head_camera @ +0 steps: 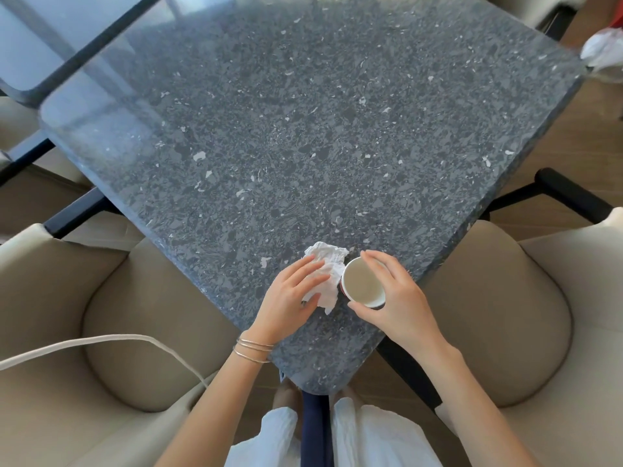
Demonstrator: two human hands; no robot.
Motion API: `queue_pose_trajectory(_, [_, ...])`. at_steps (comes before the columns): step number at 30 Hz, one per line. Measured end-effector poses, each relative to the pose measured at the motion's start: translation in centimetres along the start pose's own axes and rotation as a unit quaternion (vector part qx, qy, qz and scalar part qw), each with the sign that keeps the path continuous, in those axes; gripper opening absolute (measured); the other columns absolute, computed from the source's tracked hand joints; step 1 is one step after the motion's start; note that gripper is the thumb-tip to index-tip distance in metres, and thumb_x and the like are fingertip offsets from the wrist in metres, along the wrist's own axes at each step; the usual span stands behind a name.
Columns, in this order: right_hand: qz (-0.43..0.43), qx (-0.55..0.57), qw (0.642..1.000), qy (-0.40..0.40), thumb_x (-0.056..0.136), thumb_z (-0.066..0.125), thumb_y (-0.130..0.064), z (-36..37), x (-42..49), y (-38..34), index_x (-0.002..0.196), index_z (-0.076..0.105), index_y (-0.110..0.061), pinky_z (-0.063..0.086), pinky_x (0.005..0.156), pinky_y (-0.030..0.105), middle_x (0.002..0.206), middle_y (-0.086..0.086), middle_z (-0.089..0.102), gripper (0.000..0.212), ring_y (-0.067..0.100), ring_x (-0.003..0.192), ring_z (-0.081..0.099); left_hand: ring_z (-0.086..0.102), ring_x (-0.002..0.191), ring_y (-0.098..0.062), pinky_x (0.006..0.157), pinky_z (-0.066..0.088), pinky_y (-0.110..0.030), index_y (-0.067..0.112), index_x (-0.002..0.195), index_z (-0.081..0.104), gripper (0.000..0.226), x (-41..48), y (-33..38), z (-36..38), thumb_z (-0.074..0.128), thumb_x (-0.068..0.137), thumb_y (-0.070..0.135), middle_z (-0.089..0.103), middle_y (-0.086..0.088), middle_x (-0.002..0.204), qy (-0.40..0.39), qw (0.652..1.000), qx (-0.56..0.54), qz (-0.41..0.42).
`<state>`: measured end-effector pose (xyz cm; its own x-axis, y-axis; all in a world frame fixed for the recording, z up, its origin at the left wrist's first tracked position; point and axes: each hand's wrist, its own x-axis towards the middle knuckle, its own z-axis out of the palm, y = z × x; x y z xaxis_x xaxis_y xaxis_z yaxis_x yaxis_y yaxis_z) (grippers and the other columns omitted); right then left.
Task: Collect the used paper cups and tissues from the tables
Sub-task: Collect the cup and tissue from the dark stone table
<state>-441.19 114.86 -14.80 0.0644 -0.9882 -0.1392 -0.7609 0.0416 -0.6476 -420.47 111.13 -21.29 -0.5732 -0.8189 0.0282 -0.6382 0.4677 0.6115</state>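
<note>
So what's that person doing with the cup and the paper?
A person is tidying up at the corner of a dark speckled table. The left hand rests flat on a crumpled tissue. The right hand has its fingers curled round the rim of a cup right beside the tissue. The cup stands upright, looks empty, and seems to be on the table, not yet lifted.
</note>
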Motion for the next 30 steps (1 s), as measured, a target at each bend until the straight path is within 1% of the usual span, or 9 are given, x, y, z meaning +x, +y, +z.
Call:
queue_pose_trajectory(4, [0.0,0.013,1.0,-0.002,0.071,0.077,-0.032,-0.1,0.0,0.2,0.137,0.04,-0.021,0.037,0.094,0.021,0.138,-0.01,0.041,0.076,0.007,0.126,0.039,0.045,0.124,-0.028,0.102,0.04,-0.04,0.016,0.117,0.062,0.045,0.6,-0.6,-1.2,0.068,0.075,-0.001,0.052,-0.003,0.134,-0.044,0.999,0.011,0.021])
queue_pose_trajectory(8, [-0.001,0.016,1.0,-0.005,0.071,0.077,-0.031,-0.1,0.0,0.2,0.137,0.041,-0.02,0.037,0.095,0.022,0.138,-0.009,0.041,0.076,0.008,0.126,0.039,0.046,0.124,-0.028,0.097,0.045,-0.043,0.018,0.112,0.067,0.041,2.0,-1.0,-1.2,0.067,0.077,-0.002,0.052,-0.004,0.134,-0.113,0.992,0.036,0.036])
queue_pose_trajectory(10, [-0.002,0.016,1.0,-0.003,0.07,0.077,-0.031,0.0,0.0,0.2,0.137,0.041,-0.02,0.038,0.094,0.023,0.137,-0.008,0.042,0.076,0.008,0.126,0.04,0.051,0.117,-0.028,0.088,0.05,-0.041,0.018,0.101,0.071,0.031,2.4,-0.9,-0.8,0.069,0.076,-0.001,0.059,-0.004,0.127,-0.094,0.994,0.043,0.024])
queue_pose_trajectory(13, [-0.007,0.012,1.0,-0.002,0.07,0.077,-0.032,0.0,0.0,0.2,0.136,0.041,-0.019,0.041,0.093,0.025,0.137,-0.007,0.042,0.076,0.01,0.125,0.04,0.061,0.095,-0.026,0.068,0.055,-0.037,0.015,0.081,0.072,0.015,2.3,-0.4,-0.2,0.075,0.072,0.003,0.069,-0.002,0.103,-0.028,0.999,0.04,-0.017])
queue_pose_trajectory(17, [-0.01,0.013,1.0,0.001,0.069,0.078,-0.03,0.2,0.1,0.1,0.136,0.042,-0.019,0.044,0.093,0.03,0.137,-0.007,0.043,0.077,0.011,0.125,0.041,0.057,0.079,-0.023,0.055,0.052,-0.039,0.011,0.087,0.062,0.019,1.9,0.2,0.6,0.07,0.074,0.001,0.065,-0.001,0.087,0.032,0.995,0.021,-0.088])
queue_pose_trajectory(21, [-0.012,0.008,1.0,0.001,0.069,0.078,-0.031,0.5,0.3,-0.2,0.135,0.043,-0.019,0.045,0.092,0.031,0.137,-0.007,0.043,0.076,0.011,0.125,0.041,0.057,0.077,-0.022,0.05,0.05,-0.035,0.012,0.091,0.061,0.024,1.9,0.4,0.6,0.063,0.076,-0.006,0.066,0.001,0.096,0.048,0.995,0.032,-0.084])
queue_pose_trajectory(25, [-0.009,0.005,1.0,0.0,0.068,0.079,-0.031,0.6,0.4,-0.3,0.135,0.043,-0.019,0.044,0.092,0.03,0.137,-0.006,0.043,0.077,0.012,0.124,0.042,0.058,0.082,-0.025,0.06,0.053,-0.035,0.013,0.083,0.068,0.021,1.3,0.3,0.6,0.062,0.076,-0.007,0.067,0.0,0.1,0.026,0.998,0.025,-0.05])
queue_pose_trajectory(27, [-0.008,0.008,1.0,-0.002,0.068,0.079,-0.031,0.5,0.5,-0.2,0.136,0.043,-0.019,0.043,0.093,0.029,0.137,-0.006,0.043,0.077,0.011,0.124,0.042,0.056,0.092,-0.026,0.075,0.052,-0.036,0.01,0.093,0.069,0.021,0.9,0.0,0.7,0.06,0.078,-0.002,0.065,-0.004,0.107,0.014,0.998,-0.007,-0.063])
queue_pose_trajectory(30, [-0.005,0.012,1.0,-0.005,0.069,0.079,-0.03,0.5,0.6,-0.2,0.136,0.043,-0.018,0.043,0.093,0.029,0.137,-0.007,0.043,0.077,0.011,0.125,0.042,0.046,0.115,-0.025,0.095,0.04,-0.031,0.006,0.118,0.06,0.037,0.0,-0.8,0.6,0.055,0.082,-0.002,0.05,-0.013,0.128,-0.024,0.995,-0.051,-0.08])
